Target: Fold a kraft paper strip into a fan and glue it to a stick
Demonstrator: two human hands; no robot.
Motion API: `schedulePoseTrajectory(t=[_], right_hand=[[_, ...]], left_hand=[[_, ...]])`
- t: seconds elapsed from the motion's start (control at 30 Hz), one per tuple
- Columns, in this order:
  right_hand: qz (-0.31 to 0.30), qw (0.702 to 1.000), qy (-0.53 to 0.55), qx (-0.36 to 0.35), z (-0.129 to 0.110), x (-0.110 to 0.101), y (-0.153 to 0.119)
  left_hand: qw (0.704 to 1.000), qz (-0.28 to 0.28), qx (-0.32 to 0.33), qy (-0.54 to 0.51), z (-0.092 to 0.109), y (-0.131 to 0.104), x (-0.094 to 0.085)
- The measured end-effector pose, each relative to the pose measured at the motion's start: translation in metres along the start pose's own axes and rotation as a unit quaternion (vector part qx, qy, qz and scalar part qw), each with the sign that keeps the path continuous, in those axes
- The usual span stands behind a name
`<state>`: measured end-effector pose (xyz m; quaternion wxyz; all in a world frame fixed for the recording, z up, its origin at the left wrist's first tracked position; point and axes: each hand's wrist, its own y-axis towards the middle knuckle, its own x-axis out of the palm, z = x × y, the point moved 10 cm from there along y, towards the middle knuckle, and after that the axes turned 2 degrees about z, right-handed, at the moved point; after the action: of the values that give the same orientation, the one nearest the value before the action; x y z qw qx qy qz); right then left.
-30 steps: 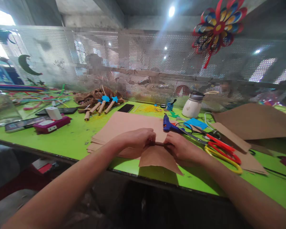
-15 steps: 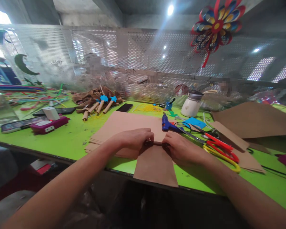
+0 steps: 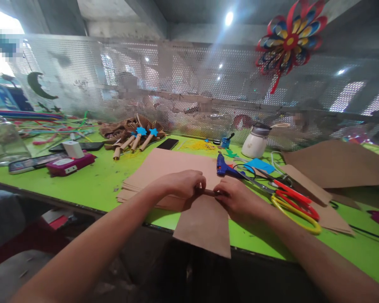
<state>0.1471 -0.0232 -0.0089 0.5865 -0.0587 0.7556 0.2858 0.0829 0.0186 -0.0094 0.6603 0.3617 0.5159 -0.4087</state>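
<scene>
Between my hands is a strip of brown paper (image 3: 204, 225), its far end rolled or folded into a narrow edge and its near end hanging past the table's front edge. My left hand (image 3: 189, 184) pinches the left end of that rolled edge. At the right end, the fingers of my right hand (image 3: 232, 194) are closed on it. Beneath and behind lies a stack of brown paper sheets (image 3: 173, 162). Just beyond my right hand rests a blue glue gun (image 3: 224, 166). Scissors with red handles (image 3: 298, 198) and yellow-handled scissors (image 3: 298, 219) lie to the right.
A white jar (image 3: 255, 143) stands at the back right, near large brown sheets (image 3: 337, 164). Brown paper pieces with blue cutouts (image 3: 141, 131) lie at back left. A black phone (image 3: 167, 144) and a purple power strip (image 3: 70, 164) are on the green table (image 3: 107, 185).
The brown paper strip has tilted, its near end shifting slightly left and down. Both hands keep their hold at the rolled edge. The whole view has shifted a little.
</scene>
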Motion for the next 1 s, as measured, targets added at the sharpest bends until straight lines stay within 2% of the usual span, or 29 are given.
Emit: schedulePoseTrajectory(t=[0.13,0.3,0.47,0.63,0.8,0.9,1.0], right_hand=[[0.003,0.995,-0.081,-0.053,-0.013,0.003,0.001],[0.024,0.985,-0.130,-0.112,-0.036,-0.007,-0.001],[0.092,0.979,-0.138,-0.114,-0.044,-0.024,-0.004],[0.151,0.969,-0.152,-0.122,-0.042,-0.033,-0.008],[0.174,0.967,-0.138,-0.128,-0.043,-0.037,-0.009],[0.185,0.972,-0.092,-0.112,-0.041,-0.040,-0.008],[0.216,0.972,0.007,-0.090,-0.034,-0.050,-0.008]], left_hand=[[1.000,0.010,0.008,-0.015,0.001,0.001,-0.004],[0.988,0.017,-0.003,-0.155,-0.005,0.006,-0.005],[0.974,-0.004,0.007,-0.225,-0.004,0.007,-0.005],[0.943,-0.014,0.016,-0.332,0.002,0.006,-0.006],[0.916,0.001,0.008,-0.401,-0.002,0.008,-0.003],[0.918,-0.006,0.010,-0.395,-0.004,0.007,0.000],[0.926,-0.010,0.019,-0.376,-0.002,0.005,-0.001]])
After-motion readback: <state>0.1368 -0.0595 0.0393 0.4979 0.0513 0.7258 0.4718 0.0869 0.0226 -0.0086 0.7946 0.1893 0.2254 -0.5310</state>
